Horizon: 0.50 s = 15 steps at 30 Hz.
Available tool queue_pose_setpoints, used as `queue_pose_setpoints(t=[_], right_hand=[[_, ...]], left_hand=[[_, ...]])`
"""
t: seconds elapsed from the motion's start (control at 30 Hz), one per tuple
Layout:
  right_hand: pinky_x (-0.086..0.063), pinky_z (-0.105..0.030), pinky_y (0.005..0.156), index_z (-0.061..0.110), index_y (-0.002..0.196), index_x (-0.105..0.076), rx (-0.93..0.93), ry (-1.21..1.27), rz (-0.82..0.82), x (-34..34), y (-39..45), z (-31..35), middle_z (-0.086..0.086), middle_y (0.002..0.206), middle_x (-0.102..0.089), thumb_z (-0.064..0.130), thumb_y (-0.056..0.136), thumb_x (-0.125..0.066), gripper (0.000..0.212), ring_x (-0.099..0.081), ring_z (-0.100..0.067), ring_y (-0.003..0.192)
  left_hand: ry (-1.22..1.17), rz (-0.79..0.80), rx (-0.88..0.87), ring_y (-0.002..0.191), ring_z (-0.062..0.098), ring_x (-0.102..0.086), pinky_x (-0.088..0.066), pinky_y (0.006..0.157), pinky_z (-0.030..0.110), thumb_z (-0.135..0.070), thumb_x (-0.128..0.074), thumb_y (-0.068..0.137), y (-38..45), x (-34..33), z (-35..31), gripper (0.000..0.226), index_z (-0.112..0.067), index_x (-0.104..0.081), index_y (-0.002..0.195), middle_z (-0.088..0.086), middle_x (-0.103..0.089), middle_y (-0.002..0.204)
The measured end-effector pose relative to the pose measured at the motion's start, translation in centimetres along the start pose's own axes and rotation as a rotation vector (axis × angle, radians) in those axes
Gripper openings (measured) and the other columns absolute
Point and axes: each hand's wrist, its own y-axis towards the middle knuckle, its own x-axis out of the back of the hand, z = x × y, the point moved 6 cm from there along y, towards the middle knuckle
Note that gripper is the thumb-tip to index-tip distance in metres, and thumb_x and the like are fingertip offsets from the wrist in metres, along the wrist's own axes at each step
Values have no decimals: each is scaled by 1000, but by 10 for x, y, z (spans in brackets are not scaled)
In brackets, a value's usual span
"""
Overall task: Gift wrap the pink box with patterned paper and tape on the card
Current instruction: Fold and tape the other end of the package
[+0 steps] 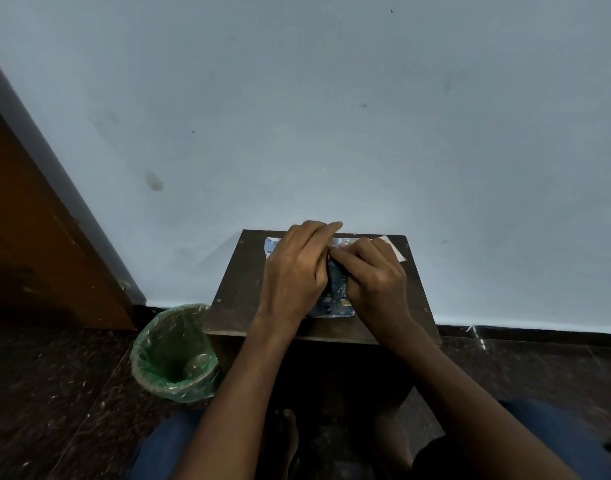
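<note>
Meeting low in the centre of the frame, both hands work on a package covered in blue patterned paper (pixel 335 299) that lies on a small dark wooden table (pixel 241 282). The left hand (pixel 297 271) lies over the left part of the package, its back to the camera, fingers reaching toward the table's far edge and bent at the knuckles; whether they pinch the paper or only press on it cannot be told, since the fingertips are hidden. The right hand (pixel 369 275) is curled, its fingers and thumb closed on a fold of the paper right beside the left hand, the two hands touching. The pink box itself does not show; only wrapped surface appears between and below the hands, with a lighter printed part of the paper peeking out beyond the knuckles at the table's far edge. A pale strip, perhaps the card or loose paper (pixel 394 247), sticks out at an angle just right of the right hand, near the table's far right corner. At lower left of the table stands a green bin lined with a clear plastic bag (pixel 172 351), on a dark speckled floor (pixel 54 393). A pale blue wall (pixel 297 116) fills the upper frame, and a brown wooden door (pixel 27 244) slants along the left edge.
</note>
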Motion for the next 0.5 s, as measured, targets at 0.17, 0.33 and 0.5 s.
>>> queue_pose_setpoints(t=[0.17,0.33,0.5], right_hand=[[-46,-34,67,1,88,-77,-40,18,-17,-2,1,-4,-8,85,-68,-12,91,-54,27,-57,-28,78],[-34,-24,63,3,75,-74,-135,85,8,-6,6,-11,-4,80,-67,-15,85,-61,24,-55,-22,73],[-55,-26,86,3,84,-81,-417,633,160,9,17,-39,-2,94,-80,-21,84,-60,32,-75,-20,96]], left_hand=[[-116,206,93,129,15,-58,-50,102,33,-31,-44,113,32,-21,-2,41,-23,-56,151,-5,-62,143],[38,370,98,140,17,-55,-41,111,39,-60,-3,109,24,-44,6,72,-30,-32,167,-1,-44,167],[89,417,158,134,11,-57,-36,108,31,-58,-9,109,27,-47,10,67,-34,-45,161,-11,-64,148]])
